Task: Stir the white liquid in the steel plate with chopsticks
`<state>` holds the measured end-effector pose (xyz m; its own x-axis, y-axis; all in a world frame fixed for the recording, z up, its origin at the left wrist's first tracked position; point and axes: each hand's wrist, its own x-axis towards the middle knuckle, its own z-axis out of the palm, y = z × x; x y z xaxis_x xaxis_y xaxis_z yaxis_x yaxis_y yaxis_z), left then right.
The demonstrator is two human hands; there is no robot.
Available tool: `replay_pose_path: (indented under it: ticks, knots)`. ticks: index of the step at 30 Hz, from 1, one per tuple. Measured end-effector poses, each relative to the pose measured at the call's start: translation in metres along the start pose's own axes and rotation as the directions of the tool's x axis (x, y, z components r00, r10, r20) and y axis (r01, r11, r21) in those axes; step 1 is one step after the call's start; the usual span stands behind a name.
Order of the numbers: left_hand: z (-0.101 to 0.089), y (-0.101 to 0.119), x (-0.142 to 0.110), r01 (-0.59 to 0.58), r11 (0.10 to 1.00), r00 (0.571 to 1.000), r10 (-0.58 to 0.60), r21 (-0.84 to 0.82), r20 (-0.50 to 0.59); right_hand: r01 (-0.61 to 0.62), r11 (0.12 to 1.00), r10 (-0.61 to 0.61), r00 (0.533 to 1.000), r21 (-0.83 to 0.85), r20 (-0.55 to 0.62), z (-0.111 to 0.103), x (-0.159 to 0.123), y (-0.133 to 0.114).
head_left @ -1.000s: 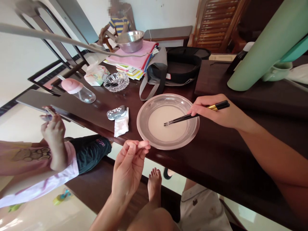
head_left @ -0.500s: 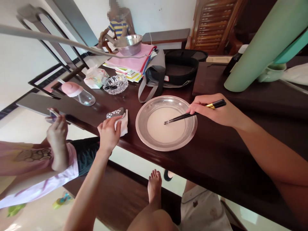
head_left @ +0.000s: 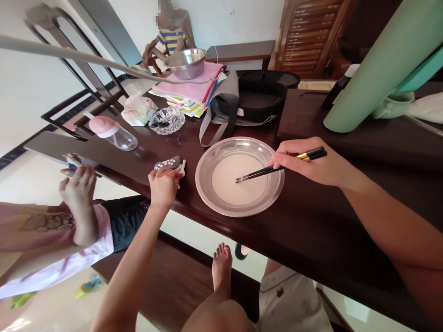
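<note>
My right hand (head_left: 306, 161) holds a pair of black chopsticks (head_left: 258, 172) with gold bands. Their tips rest in the milky white liquid (head_left: 231, 189) inside a shallow metal basin (head_left: 204, 191). To the left of the basin, my left hand (head_left: 163, 188) has its fingers closed on a crumpled white tissue (head_left: 182, 168) at the table's front edge, and most of the tissue is hidden under the hand. Just behind those fingers lies a grey object with white dots (head_left: 168, 163), partly covered.
On the dark table (head_left: 221, 230) stand a pink-lidded bottle (head_left: 119, 136), a tissue pack (head_left: 139, 110), a glass ashtray (head_left: 168, 121), a black-grey bag (head_left: 261, 103) and books beneath a metal bowl (head_left: 188, 67). A green cylinder (head_left: 374, 69) leans at right. Another person's hand (head_left: 79, 184) holds a phone.
My left hand has shifted right and its fingers have closed over the tissue, which is now bunched up. My right hand and the chopsticks have barely moved.
</note>
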<state>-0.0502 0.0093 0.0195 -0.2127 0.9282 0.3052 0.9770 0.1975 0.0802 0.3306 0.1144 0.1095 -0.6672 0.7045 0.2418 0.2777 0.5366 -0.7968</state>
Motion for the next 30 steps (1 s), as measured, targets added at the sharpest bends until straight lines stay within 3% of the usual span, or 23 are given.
replay_pose_path:
  ticks: [8, 11, 16, 21, 30]
  knots:
    - [-0.011, -0.002, 0.0, 0.064, 0.998, 0.997, -0.065, -0.015, -0.039, -0.041, 0.999, 0.041, 0.999, 0.0, -0.027, -0.006, 0.003, 0.005]
    - [-0.015, -0.021, 0.016, 0.111, 0.986, 0.994, -0.112, -0.122, -0.006, -0.043, 0.999, 0.043, 0.999, 0.012, -0.026, -0.006, 0.005, 0.007]
    - [-0.01, -0.06, 0.041, -0.02, 0.974, 0.989, 0.052, -0.226, 0.139, -0.054, 0.998, 0.055, 0.998, 0.028, -0.035, -0.005, 0.006, 0.008]
    - [-0.002, -0.056, 0.042, -0.019, 1.0, 0.998, 0.02, -0.019, 0.054, -0.038, 0.998, 0.039, 0.999, 0.045, -0.028, -0.003, 0.004, 0.006]
    - [0.008, -0.074, 0.063, -0.029, 0.956, 0.951, 0.116, -0.291, 0.285, -0.046, 0.997, 0.048, 0.998, 0.057, -0.028, -0.006, 0.006, 0.008]
